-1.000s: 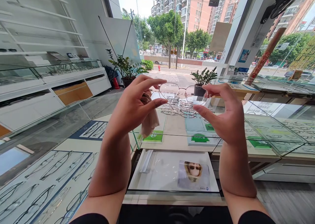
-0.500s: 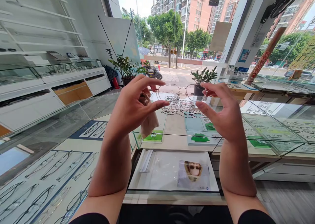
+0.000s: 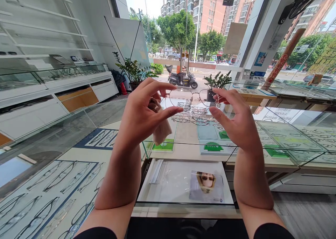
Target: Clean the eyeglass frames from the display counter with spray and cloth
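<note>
Held up level over the glass counter is a pair of thin-rimmed eyeglasses [image 3: 195, 94] with clear lenses. My left hand [image 3: 143, 113] grips its left side; the index finger lies along the top of the rim and the thumb is stretched out below. A crumpled beige cloth [image 3: 162, 131] hangs from the curled fingers of that same hand. On the other side, my right hand [image 3: 237, 118] holds the right end of the frame near the hinge, thumb lower and apart from the index finger. The temples are hard to make out.
Below the hands, a white drawer [image 3: 173, 183] holds a printed picture card [image 3: 207, 186]. Several eyeglasses [image 3: 60, 177] lie under glass at left, more in the display case [image 3: 273, 137] at right. Potted plants [image 3: 135, 70] stand by the window.
The eyeglasses and both hands have shifted very slightly to the right. The cloth has swung a little to the right. Outside, a scooter has come into fuller view.
</note>
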Demonstrator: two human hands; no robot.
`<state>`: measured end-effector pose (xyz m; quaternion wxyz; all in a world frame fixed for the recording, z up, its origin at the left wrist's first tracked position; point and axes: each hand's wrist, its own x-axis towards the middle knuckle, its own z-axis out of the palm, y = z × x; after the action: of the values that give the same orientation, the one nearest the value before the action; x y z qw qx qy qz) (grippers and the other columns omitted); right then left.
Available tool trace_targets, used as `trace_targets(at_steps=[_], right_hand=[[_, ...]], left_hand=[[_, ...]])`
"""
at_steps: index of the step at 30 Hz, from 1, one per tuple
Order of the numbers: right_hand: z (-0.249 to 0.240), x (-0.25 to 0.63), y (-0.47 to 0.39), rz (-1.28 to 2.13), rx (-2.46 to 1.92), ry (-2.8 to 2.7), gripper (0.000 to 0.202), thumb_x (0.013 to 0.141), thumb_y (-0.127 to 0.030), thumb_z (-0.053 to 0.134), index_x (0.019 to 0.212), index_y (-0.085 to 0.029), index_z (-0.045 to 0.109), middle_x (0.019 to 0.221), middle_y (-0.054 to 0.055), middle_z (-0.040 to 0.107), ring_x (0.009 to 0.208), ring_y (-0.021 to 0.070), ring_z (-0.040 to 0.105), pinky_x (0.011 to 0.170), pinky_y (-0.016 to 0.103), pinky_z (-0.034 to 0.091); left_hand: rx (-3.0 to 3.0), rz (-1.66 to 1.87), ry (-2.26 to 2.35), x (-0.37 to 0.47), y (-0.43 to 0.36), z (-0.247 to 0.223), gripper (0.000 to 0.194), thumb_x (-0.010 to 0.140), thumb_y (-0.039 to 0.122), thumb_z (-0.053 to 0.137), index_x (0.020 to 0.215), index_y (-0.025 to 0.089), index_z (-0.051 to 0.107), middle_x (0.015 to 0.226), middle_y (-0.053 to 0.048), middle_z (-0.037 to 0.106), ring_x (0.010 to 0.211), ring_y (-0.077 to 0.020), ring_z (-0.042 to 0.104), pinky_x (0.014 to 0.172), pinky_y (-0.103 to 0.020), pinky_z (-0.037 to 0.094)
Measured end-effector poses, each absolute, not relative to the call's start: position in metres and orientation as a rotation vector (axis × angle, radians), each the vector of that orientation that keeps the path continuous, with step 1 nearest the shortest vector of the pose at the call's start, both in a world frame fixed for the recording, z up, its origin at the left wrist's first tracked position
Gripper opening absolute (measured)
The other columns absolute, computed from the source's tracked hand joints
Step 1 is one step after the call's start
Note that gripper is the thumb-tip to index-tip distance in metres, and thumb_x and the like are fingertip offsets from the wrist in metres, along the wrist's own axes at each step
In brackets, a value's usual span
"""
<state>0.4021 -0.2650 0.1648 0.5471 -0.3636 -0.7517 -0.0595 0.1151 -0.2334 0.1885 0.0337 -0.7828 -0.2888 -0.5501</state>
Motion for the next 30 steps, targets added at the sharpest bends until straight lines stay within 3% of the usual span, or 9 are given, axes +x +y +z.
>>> trace_targets(at_steps=[19, 30], right_hand=[[0.1622, 0.4039, -0.2627, -0.107, -0.877, -1.801, 0.047, 0.107, -0.056, 0.069, 0.149, -0.035, 0.068, 0.136, 0.010, 0.075, 0.121, 0.0317, 0.072, 0.108, 0.057, 0.062], [0.1638, 0.4011, -0.2661, -0.134, -0.835, -1.766, 0.042, 0.105, -0.050, 0.074, 0.142, -0.031, 0.072, 0.126, 0.009, 0.076, 0.117, 0.0298, 0.072, 0.105, 0.052, 0.062]], left_hand=[[-2.367, -1.740, -0.850, 0.1211, -0.2356, 0.1880, 0.051, 0.088, 0.074, 0.086, 0.121, 0.035, 0.080, 0.102, -0.004, 0.067, 0.092, -0.0232, 0.064, 0.076, -0.042, 0.056], [-2.419, -1.729, -0.819, 0.1137, -0.2291, 0.1872, 0.047, 0.088, 0.064, 0.091, 0.124, 0.035, 0.082, 0.104, -0.004, 0.069, 0.088, -0.0221, 0.065, 0.077, -0.041, 0.056]])
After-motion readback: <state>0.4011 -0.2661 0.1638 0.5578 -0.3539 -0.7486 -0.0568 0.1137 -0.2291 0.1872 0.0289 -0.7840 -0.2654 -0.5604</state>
